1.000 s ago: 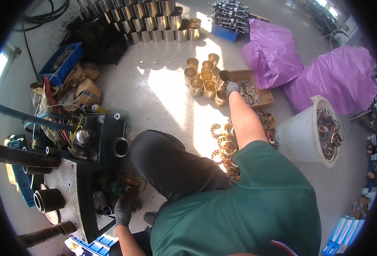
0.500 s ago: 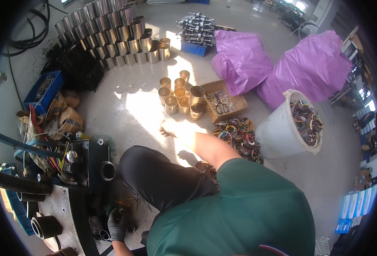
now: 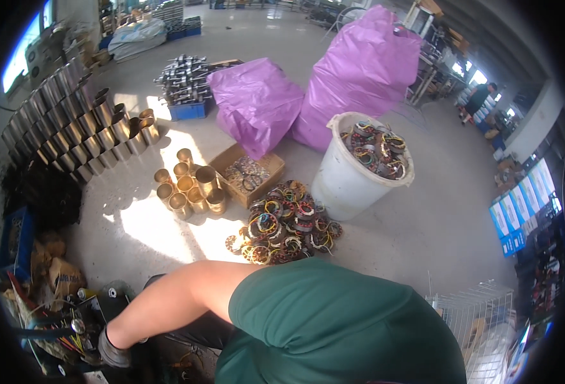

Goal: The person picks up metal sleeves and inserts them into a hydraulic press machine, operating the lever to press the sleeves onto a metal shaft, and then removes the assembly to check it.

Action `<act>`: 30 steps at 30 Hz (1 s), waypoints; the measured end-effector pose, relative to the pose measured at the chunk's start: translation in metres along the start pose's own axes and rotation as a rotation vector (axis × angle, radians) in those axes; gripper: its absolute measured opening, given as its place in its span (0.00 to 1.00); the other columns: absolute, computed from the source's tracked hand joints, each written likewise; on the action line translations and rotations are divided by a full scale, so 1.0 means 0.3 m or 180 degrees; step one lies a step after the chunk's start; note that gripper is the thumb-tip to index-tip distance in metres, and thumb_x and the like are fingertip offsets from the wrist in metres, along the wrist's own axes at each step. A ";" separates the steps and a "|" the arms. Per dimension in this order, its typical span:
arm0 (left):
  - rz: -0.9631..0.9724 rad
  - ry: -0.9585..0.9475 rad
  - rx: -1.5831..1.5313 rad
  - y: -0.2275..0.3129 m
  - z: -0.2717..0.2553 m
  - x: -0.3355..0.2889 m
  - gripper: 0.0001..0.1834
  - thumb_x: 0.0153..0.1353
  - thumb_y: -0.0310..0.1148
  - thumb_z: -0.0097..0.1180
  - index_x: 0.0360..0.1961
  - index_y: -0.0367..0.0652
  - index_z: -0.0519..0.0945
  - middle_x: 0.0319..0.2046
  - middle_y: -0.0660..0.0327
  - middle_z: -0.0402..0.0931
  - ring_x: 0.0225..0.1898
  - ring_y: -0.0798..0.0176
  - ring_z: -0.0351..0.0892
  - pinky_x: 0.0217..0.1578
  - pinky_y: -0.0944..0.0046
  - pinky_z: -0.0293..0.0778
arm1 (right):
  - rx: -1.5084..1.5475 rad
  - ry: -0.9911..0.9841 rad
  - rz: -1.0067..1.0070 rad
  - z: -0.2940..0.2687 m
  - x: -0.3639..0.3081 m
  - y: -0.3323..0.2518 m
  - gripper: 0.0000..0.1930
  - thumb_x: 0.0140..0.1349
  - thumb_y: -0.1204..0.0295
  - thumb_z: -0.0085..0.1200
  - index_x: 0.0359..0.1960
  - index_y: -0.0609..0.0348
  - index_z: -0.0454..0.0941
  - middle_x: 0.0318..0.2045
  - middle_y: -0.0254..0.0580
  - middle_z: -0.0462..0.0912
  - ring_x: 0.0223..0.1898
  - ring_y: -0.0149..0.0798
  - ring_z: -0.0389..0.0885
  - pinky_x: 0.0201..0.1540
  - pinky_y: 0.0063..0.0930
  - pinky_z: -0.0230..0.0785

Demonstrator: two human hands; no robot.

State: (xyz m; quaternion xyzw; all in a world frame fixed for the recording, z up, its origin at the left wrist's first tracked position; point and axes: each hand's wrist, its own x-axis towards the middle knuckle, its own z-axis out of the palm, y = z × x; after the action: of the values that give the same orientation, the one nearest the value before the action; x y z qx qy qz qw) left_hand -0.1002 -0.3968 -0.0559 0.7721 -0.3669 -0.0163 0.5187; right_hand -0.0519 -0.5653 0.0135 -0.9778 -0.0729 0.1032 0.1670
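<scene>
A: What is the right hand (image 3: 114, 351) at?
B: It's down between seven and eight o'clock, gloved in grey, right beside the dark machine (image 3: 97, 313) at eight o'clock. Its fingers are hidden, so I can't tell whether they're apart or closed on anything. The left hand is out of view.
A: How does the machine look?
B: Dark and cluttered, with red and yellow wires (image 3: 71, 344) crowding round a shiny round metal part (image 3: 78, 325).
A: And the containers?
B: Just off centre, toward ten, an open cardboard box (image 3: 268, 181) holds small mixed-colour bits. Past two, a white bucket (image 3: 337, 182) is heaped with wire-wound rings (image 3: 375, 150). Between ten and eleven, a blue crate (image 3: 186, 111) sits under stacked metal shafts (image 3: 183, 80). Toward twelve and one, purple bags (image 3: 359, 77) hide their contents.
</scene>
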 end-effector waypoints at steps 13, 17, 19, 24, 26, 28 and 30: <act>0.0124 0.0061 0.0240 -0.076 -0.027 0.174 0.23 0.71 0.34 0.54 0.64 0.37 0.74 0.55 0.51 0.80 0.54 0.54 0.81 0.58 0.56 0.77 | 0.0651 0.0128 -0.0856 0.160 0.210 0.002 0.11 0.62 0.70 0.56 0.40 0.58 0.89 0.45 0.48 0.89 0.47 0.51 0.86 0.50 0.46 0.79; -0.0047 0.0331 0.0451 -0.212 -0.203 0.204 0.23 0.72 0.35 0.53 0.65 0.37 0.74 0.56 0.50 0.79 0.55 0.53 0.80 0.58 0.56 0.77 | 0.0831 0.0057 -0.1318 0.261 0.350 -0.028 0.11 0.63 0.70 0.55 0.41 0.59 0.88 0.45 0.48 0.89 0.47 0.52 0.86 0.51 0.47 0.79; -0.0162 0.0573 0.0652 -0.284 -0.370 0.201 0.23 0.73 0.36 0.53 0.65 0.37 0.73 0.56 0.50 0.79 0.55 0.53 0.80 0.58 0.56 0.77 | 0.1015 0.0018 -0.1696 0.333 0.459 -0.053 0.12 0.64 0.69 0.55 0.41 0.60 0.88 0.45 0.48 0.89 0.47 0.52 0.86 0.52 0.48 0.79; 0.0020 0.0590 0.0597 -0.323 -0.498 0.414 0.24 0.74 0.38 0.53 0.65 0.36 0.73 0.57 0.49 0.79 0.55 0.53 0.80 0.59 0.56 0.77 | 0.2733 0.0835 -0.3156 0.560 0.518 0.422 0.12 0.66 0.69 0.54 0.41 0.61 0.87 0.45 0.48 0.89 0.47 0.52 0.86 0.53 0.50 0.79; -0.0259 0.0904 0.0845 -0.506 -0.828 0.339 0.24 0.74 0.39 0.52 0.66 0.36 0.73 0.57 0.49 0.79 0.55 0.53 0.80 0.59 0.56 0.77 | 0.2140 0.0495 -0.2607 0.508 0.541 0.209 0.13 0.65 0.67 0.54 0.42 0.60 0.87 0.44 0.49 0.89 0.47 0.53 0.86 0.53 0.49 0.78; -0.0688 0.1502 0.1276 -0.604 -1.384 -0.055 0.24 0.75 0.39 0.52 0.66 0.36 0.73 0.57 0.49 0.79 0.55 0.53 0.79 0.59 0.56 0.77 | 0.0420 -0.0002 -0.2110 0.242 0.384 -0.276 0.16 0.63 0.62 0.53 0.42 0.59 0.87 0.42 0.50 0.89 0.46 0.55 0.86 0.53 0.47 0.78; -0.0510 0.1508 0.1680 -0.576 -1.384 -0.085 0.28 0.70 0.40 0.56 0.66 0.37 0.72 0.58 0.48 0.77 0.58 0.50 0.77 0.61 0.54 0.73 | 0.0029 -0.0273 -0.1712 0.116 0.226 -0.286 0.21 0.59 0.59 0.53 0.48 0.57 0.85 0.48 0.52 0.87 0.51 0.56 0.84 0.55 0.46 0.76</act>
State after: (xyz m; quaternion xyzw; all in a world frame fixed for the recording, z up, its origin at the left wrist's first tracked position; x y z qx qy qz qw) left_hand 0.1446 -0.0210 -0.0138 0.8880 -0.1665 0.2177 0.3693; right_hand -0.0033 -0.4623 -0.0013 -0.9173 -0.3365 0.0968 0.1896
